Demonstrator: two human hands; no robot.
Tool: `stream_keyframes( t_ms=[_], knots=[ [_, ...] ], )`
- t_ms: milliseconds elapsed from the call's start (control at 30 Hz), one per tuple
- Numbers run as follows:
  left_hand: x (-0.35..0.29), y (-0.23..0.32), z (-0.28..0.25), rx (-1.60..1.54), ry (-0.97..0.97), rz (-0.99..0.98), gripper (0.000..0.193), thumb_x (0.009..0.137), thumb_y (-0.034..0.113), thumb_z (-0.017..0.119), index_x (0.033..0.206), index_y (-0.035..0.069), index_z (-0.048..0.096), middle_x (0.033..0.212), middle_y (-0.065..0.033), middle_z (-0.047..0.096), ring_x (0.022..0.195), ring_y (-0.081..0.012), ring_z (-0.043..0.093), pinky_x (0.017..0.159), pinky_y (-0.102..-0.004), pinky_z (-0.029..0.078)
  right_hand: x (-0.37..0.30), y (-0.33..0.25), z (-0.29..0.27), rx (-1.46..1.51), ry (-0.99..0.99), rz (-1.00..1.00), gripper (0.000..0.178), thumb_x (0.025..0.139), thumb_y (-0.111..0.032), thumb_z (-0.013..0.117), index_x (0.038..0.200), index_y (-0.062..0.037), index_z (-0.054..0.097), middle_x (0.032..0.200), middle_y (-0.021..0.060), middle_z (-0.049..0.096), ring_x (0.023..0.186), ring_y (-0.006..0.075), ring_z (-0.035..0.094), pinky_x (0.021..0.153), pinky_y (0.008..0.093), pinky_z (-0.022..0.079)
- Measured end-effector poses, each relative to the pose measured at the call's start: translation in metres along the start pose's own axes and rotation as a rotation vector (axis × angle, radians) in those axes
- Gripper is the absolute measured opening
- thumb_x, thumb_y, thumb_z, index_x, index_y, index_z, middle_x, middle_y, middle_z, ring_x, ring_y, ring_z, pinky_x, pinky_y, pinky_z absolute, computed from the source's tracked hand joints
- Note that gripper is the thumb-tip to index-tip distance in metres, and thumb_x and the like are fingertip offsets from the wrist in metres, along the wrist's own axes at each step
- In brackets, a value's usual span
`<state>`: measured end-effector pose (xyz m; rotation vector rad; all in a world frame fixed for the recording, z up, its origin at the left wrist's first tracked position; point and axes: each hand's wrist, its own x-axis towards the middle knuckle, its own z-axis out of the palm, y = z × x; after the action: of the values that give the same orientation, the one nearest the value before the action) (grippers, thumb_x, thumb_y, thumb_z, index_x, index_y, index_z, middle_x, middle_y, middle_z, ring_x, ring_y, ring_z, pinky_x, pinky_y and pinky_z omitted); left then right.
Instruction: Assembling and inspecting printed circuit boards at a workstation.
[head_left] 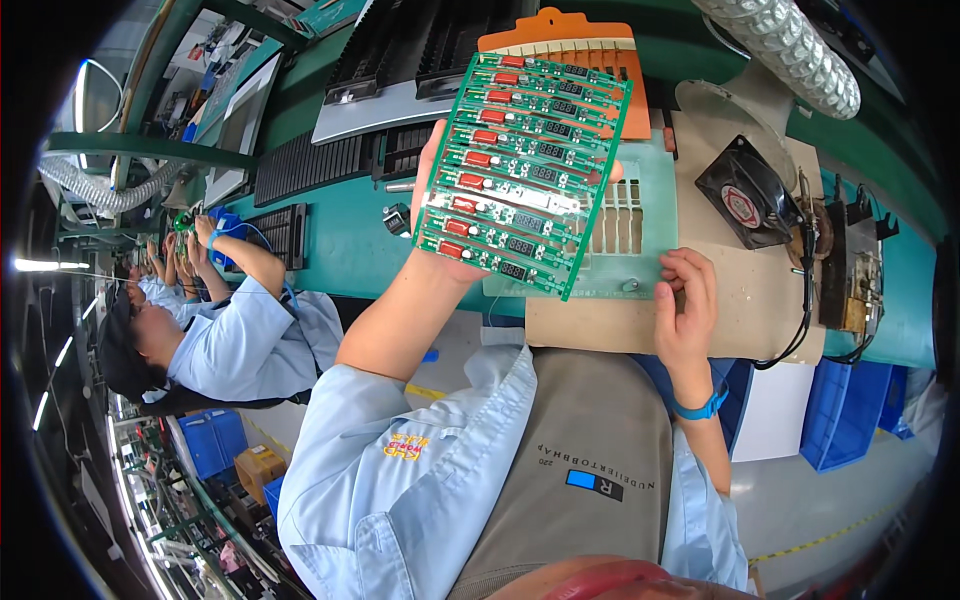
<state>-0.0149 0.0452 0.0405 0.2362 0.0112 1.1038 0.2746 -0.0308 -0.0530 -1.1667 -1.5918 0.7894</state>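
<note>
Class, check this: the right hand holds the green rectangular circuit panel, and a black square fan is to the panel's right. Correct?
Not quite: the head view shows the left hand holding the green circuit panel; the black square fan is to its right.

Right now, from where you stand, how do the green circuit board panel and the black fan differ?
The panel is green, dotted with red parts and dark displays; the fan has a black frame.
The panel is thin and flat, while the fan is a thick, boxy unit.
The panel is held in the left hand; the fan is not held.
Both have a roughly four-sided outline.
</note>
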Motion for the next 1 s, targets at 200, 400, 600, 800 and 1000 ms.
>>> stream_keyframes(
  t_ms=[200, 400, 600, 800, 1000],
  knots=[
    [0.005, -0.007, 0.032, 0.078, 0.084, -0.066, 0.07, 0.111, 0.057, 0.044, 0.167, 0.015, 0.041, 0.172, -0.0181, 0.041, 0.152, -0.0399, 0.046, 0.123, -0.0598, 0.037, 0.0, -0.001, 0.0, -0.029, 0.008, 0.002, 0.028, 0.096, 0.002, 0.065, 0.124, 0.0006, 0.066, 0.134, 0.0147, 0.061, 0.101, 0.0231, 0.061, 0.085, 0.0312, 0.053],
    [0.005, -0.011, 0.026, -0.026, 0.001, -0.075, 0.08, 0.11, 0.054, 0.042, 0.174, 0.01, 0.02, 0.172, -0.0333, 0.029, 0.155, -0.0393, 0.044, 0.12, -0.0521, 0.048, 0.001, -0.001, 0.0, -0.044, 0.01, -0.01, 0.03, 0.093, 0.005, 0.067, 0.123, 0.0007, 0.067, 0.132, 0.0151, 0.062, 0.1, 0.0235, 0.062, 0.084, 0.0311, 0.054],
    [0.002, -0.013, 0.027, 0.013, 0.06, -0.063, 0.08, 0.11, 0.054, 0.043, 0.173, 0.01, 0.023, 0.173, -0.0318, 0.028, 0.156, -0.0393, 0.043, 0.121, -0.0497, 0.047, 0.001, -0.003, 0.001, -0.057, 0.01, -0.008, 0.03, 0.093, 0.004, 0.067, 0.122, 0.0008, 0.067, 0.133, 0.0151, 0.062, 0.1, 0.0235, 0.061, 0.084, 0.0314, 0.054],
    [0.001, -0.011, 0.028, -0.09, 0.132, -0.07, 0.075, 0.11, 0.058, 0.042, 0.17, 0.014, 0.033, 0.175, -0.0216, 0.033, 0.156, -0.0383, 0.041, 0.126, -0.0556, 0.034, 0.001, -0.002, 0.002, -0.067, 0.012, -0.014, 0.03, 0.093, 0.004, 0.067, 0.122, 0.0007, 0.067, 0.133, 0.0151, 0.062, 0.1, 0.0238, 0.061, 0.084, 0.0316, 0.054],
    [0.005, -0.016, 0.03, 0.036, 0.101, -0.053, 0.08, 0.11, 0.053, 0.042, 0.173, 0.008, 0.023, 0.174, -0.0295, 0.029, 0.157, -0.0377, 0.041, 0.125, -0.0474, 0.043, 0.001, -0.003, 0.001, -0.065, 0.013, -0.009, 0.03, 0.092, 0.005, 0.067, 0.122, 0.0007, 0.067, 0.132, 0.015, 0.062, 0.101, 0.024, 0.061, 0.085, 0.0318, 0.054]
  ],
)
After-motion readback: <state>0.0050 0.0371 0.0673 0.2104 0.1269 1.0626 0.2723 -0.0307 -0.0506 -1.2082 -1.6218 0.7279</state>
